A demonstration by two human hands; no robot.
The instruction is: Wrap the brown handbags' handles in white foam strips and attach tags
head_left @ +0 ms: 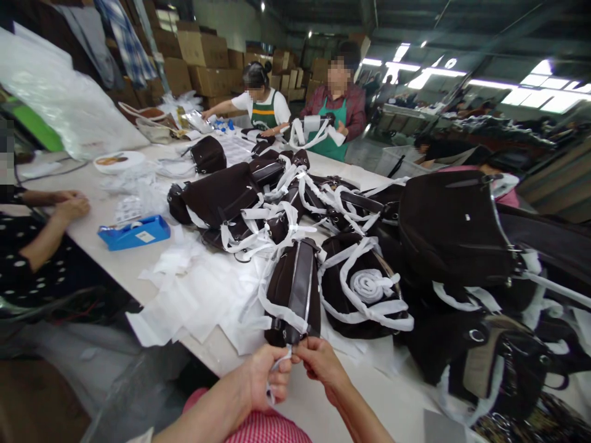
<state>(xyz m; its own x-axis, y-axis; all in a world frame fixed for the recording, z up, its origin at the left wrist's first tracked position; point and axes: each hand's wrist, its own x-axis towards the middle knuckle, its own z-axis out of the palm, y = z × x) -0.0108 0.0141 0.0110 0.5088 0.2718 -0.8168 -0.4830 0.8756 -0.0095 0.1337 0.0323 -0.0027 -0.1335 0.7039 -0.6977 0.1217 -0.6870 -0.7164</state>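
Observation:
A dark brown bag [292, 289] with a grey zip strip down its middle lies on the table before me, its near end at my fingers. My left hand [270, 375] is closed around a narrow white wrapping strip [271, 391], which hangs below the fingers. Right beside it, my right hand [321, 364] pinches with thumb and forefinger at the bag's near end; the small thing between those fingertips is hidden. White-wrapped straps run along the bag's left side. Another dark bag [337, 289] touches it on the right, with a rolled white strip [369, 285] on top.
Dark bags with wrapped straps are heaped across the table, including a large one [452, 227] at right. White paper sheets [198, 295] and a blue tape dispenser [135, 233] lie at left. A person's hands [69, 206] rest at the left edge; two co-workers stand at the far side.

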